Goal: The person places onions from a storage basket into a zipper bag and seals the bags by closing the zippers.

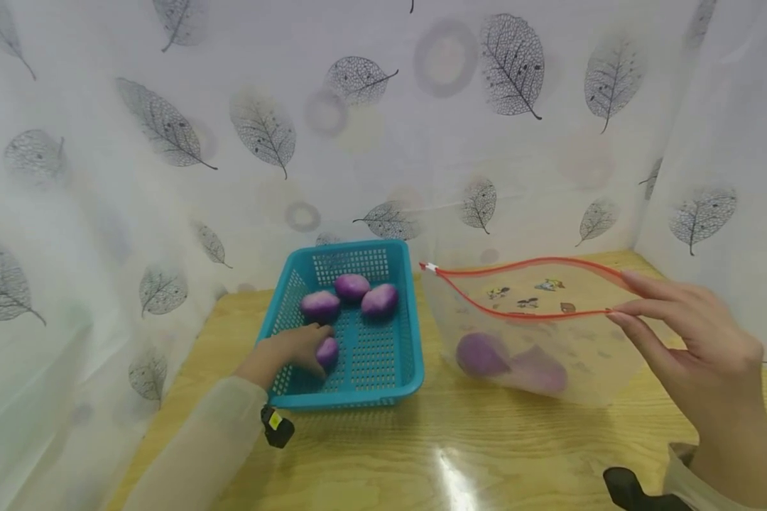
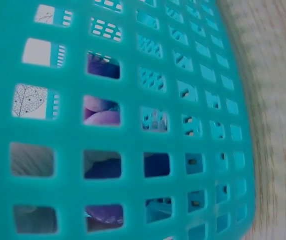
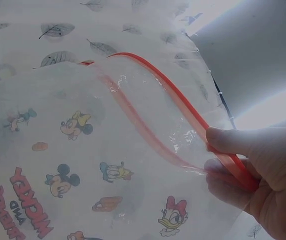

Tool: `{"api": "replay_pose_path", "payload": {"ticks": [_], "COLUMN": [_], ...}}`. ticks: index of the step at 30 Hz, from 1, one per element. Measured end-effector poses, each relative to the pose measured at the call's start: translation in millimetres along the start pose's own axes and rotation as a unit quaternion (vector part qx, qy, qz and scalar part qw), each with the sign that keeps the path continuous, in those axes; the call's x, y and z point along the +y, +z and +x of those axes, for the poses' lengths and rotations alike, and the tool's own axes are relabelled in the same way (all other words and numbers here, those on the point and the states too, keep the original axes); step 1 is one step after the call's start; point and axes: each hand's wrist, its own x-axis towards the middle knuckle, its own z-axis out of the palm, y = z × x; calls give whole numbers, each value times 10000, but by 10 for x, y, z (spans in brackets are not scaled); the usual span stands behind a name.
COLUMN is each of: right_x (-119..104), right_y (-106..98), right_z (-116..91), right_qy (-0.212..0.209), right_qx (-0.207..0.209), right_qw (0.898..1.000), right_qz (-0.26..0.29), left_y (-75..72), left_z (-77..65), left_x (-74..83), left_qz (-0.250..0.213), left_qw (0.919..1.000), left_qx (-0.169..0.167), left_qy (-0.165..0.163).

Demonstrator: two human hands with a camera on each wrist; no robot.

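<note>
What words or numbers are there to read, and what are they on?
"MICKEY AND FRIENDS", tilted, on the zip bag, in the right wrist view.
Too small to read: any mark on the yellow patch of the black gadget.
I can't make out any numbers.

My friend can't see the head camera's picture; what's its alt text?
A person's left hand grips one of four rounded purple lumps in a rectangular teal plastic basket, while the right hand holds open a translucent red-edged zip bag containing two purple shapes. Below is a yellowish wooden table; behind, a white leaf-printed curtain.
</note>
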Motion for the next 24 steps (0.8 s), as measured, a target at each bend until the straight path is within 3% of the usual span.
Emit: {"api": "replay_pose_path", "payload": {"ticks": [9,15,20,24], "right_x": [-8,6,-3,-7], "right_y": [12,29,31,24], "right_z": [-3,11,11,7], "right_qy": [25,-42,-11,30], "right_qx": [-6,-31,22,17], "right_qw": [10000,10000,10000,10000], "right_qz": [-15,-52,-14,-6], "left_y": [-80,-179,-301,-388], "left_z": [-48,-116,-197,-283], "left_x": [8,1,71,100], "left_qz": [-365,-482,-532,-673], "left_qw": [9992,9986,9974,9965], "left_qx": [-107,-191,-472,-462], "left_qy": [-72,136,108,183]}}
